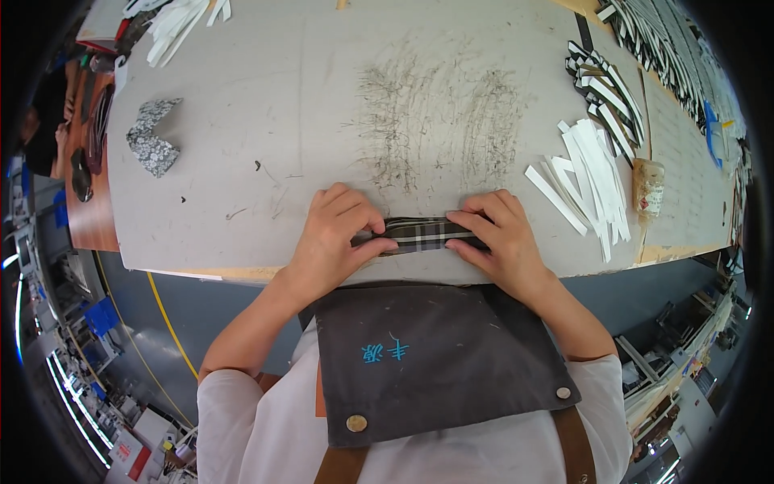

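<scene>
Between my two hands, close to the table's front edge, lies a folded strip of dark plaid fabric (421, 235) with pale lines, its layers showing along the far side. My left hand (343, 230) pinches its left end, thumb on the near side and fingers curled on the far side. At the right end my right hand (498, 231) grips it in the same way, thumb below and fingertips above. Parts of both ends are hidden under my fingers.
White strips (592, 181) lie to the right, with black-and-white strips (605, 89) beyond them. A glue-stained bottle (648, 187) lies near the right edge. At left sits a folded floral fabric piece (153, 137). Dark thread-like marks (443, 121) cover the table's middle.
</scene>
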`<control>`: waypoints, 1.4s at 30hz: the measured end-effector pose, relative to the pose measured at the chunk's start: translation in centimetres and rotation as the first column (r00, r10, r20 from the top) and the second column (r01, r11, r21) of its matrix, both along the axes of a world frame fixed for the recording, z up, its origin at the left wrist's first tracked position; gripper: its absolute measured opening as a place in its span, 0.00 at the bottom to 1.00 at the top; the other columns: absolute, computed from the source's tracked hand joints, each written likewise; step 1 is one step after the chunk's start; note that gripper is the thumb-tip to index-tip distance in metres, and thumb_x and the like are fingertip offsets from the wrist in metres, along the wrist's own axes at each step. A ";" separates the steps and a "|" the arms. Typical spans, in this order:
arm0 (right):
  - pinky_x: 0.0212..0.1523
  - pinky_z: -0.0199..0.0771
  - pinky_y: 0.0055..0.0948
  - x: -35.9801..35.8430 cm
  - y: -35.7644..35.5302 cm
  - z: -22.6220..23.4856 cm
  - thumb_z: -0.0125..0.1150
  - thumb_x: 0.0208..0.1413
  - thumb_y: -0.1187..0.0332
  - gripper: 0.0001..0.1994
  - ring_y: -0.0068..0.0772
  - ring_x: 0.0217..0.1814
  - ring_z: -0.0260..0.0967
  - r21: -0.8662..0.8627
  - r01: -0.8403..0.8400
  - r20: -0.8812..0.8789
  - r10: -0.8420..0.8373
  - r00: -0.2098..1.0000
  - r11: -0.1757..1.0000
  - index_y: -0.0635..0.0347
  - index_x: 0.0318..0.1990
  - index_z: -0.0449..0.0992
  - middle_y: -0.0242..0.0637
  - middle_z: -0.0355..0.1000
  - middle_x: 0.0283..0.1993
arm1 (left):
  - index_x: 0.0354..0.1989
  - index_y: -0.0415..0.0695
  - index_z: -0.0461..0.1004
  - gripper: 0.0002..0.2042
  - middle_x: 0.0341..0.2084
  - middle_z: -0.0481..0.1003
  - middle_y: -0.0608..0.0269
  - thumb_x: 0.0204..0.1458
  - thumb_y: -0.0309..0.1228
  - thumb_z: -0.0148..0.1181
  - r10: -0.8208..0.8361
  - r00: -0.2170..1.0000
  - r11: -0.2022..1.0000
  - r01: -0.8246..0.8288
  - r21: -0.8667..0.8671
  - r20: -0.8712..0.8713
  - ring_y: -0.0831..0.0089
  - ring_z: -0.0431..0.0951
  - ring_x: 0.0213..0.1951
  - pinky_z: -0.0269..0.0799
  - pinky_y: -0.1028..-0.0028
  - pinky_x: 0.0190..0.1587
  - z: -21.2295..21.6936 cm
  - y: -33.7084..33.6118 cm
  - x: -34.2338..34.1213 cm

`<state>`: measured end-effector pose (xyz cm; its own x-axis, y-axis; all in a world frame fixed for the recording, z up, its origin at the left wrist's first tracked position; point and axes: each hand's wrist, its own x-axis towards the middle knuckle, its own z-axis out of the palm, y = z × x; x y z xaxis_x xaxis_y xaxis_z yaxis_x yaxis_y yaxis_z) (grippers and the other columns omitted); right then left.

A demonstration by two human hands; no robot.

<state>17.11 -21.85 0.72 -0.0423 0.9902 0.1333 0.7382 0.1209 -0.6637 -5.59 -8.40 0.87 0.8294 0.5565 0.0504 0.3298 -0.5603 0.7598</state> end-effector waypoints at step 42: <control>0.33 0.75 0.36 -0.9 -0.5 1.9 0.65 0.48 0.76 0.12 0.43 0.31 0.75 -0.356 -0.013 -0.162 -0.048 0.986 0.935 0.64 0.38 0.70 0.42 0.75 0.28 | 0.27 0.40 0.75 0.10 0.23 0.73 0.56 0.36 0.26 0.70 -0.274 0.902 0.931 0.336 0.143 -0.334 0.56 0.73 0.33 0.69 0.61 0.36 2.1 4.4 7.4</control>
